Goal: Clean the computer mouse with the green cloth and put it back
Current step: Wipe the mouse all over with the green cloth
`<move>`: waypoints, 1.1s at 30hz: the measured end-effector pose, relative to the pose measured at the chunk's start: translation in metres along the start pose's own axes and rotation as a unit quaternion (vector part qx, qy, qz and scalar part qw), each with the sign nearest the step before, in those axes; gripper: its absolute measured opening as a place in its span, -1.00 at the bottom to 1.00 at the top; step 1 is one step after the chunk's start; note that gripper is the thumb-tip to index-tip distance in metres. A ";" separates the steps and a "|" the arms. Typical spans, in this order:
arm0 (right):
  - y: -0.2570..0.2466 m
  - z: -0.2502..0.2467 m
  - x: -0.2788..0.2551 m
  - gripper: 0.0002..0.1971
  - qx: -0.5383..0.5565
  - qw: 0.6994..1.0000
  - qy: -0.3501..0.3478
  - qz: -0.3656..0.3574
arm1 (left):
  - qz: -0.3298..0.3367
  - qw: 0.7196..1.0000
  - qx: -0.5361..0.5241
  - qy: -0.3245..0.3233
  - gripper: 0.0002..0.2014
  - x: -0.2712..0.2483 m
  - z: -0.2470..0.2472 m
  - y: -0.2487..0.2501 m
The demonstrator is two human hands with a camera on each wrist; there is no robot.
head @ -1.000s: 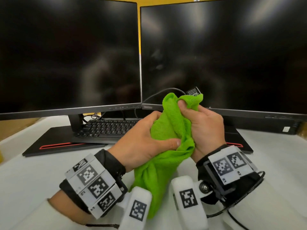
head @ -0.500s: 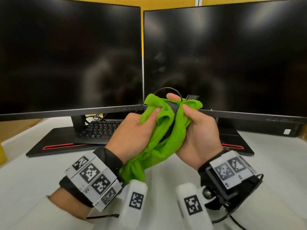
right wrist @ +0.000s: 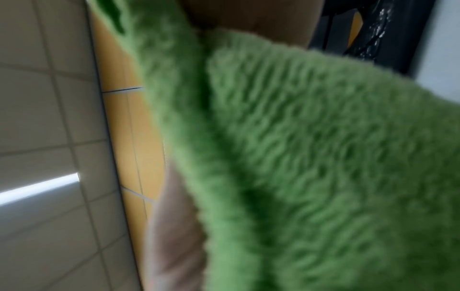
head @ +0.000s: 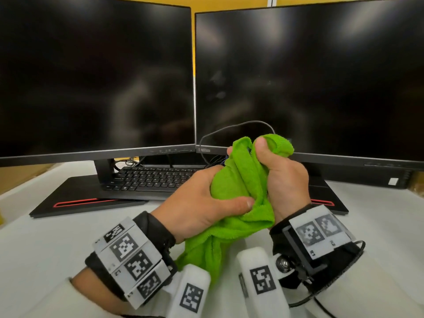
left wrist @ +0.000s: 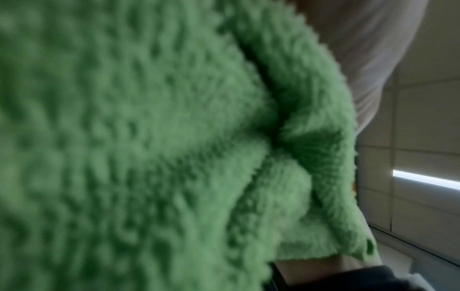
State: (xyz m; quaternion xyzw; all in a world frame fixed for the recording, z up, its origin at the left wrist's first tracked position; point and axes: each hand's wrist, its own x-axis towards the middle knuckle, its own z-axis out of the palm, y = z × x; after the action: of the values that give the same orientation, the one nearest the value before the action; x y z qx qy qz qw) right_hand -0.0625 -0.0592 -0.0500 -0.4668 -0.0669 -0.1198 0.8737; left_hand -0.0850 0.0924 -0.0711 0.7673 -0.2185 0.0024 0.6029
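The green cloth is bunched between both hands above the white desk. My left hand grips its lower bulge, thumb lying across the front. My right hand grips the upper part, thumb pressed into the folds, its fingers covered by cloth. The computer mouse is hidden inside the bundle; only its black cable shows, looping up and left from the top. A tail of cloth hangs down between my wrists. Both wrist views are filled by blurred green cloth.
Two dark monitors stand side by side straight ahead. A black keyboard lies under them on a black stand base with a red stripe. The white desk stretches to my left and right.
Half a second ago the dark mouse showed between the folds. The cloth has since closed over it, and my left hand has slid down with its thumb now across the front.
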 end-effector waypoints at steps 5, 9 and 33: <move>0.005 -0.003 -0.002 -0.29 0.033 0.998 -0.034 0.028 | 0.021 0.999 0.022 0.009 -0.69 0.000 -0.001 0.005; 0.004 0.000 -0.004 -0.62 0.086 0.991 -0.083 0.060 | 0.040 0.997 0.003 0.070 -0.65 0.001 0.003 0.008; 0.009 0.003 -0.009 -0.75 0.065 0.990 -0.121 0.038 | 0.069 0.992 -0.053 0.088 -0.28 0.005 -0.007 -0.006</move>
State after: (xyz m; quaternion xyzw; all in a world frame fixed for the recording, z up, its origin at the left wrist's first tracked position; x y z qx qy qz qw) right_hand -0.0685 -0.0509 -0.0577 -0.4226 -0.1617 -0.0250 0.8914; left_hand -0.0765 0.0981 -0.0735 0.7143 -0.2163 0.1000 0.6580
